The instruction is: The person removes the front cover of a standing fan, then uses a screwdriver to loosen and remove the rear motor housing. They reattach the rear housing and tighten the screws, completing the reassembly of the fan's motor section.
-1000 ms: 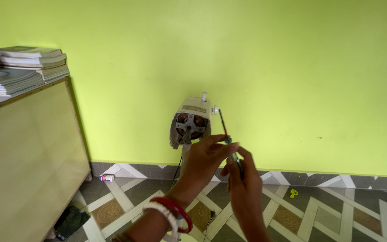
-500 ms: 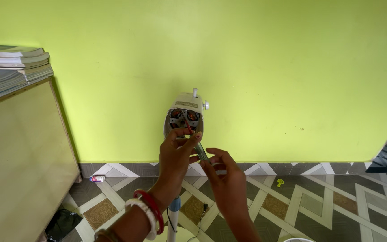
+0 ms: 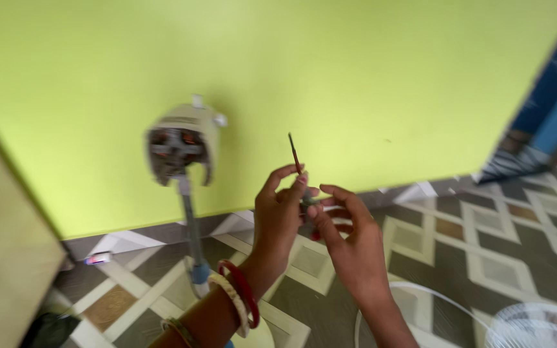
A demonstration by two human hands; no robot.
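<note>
Dark metal, thin as a nail, is rising out of the pinch: the screwdriver [image 3: 294,154] is standing with its long axis nearly upright, tip leaning slightly up and to the left, and its lower end is sinking between the fingertips of both hands. The left hand [image 3: 278,216] is closing thumb and forefinger narrowly around the shaft from the left side, and it is sitting the nearer of the two to the tool. The right hand [image 3: 352,248] is curling its fingers in from the right, touching at the handle end; how firmly it is gripping, I cannot tell through the blur. Red and white bangles [image 3: 236,303] are circling the left wrist. Well apart to the left, the bare fan motor [image 3: 178,145] is standing on its pole [image 3: 191,225] before the yellow-green wall [image 3: 356,64]. A white fan grille [image 3: 536,325] is lying on the patterned floor [image 3: 485,245] at lower right.
</note>
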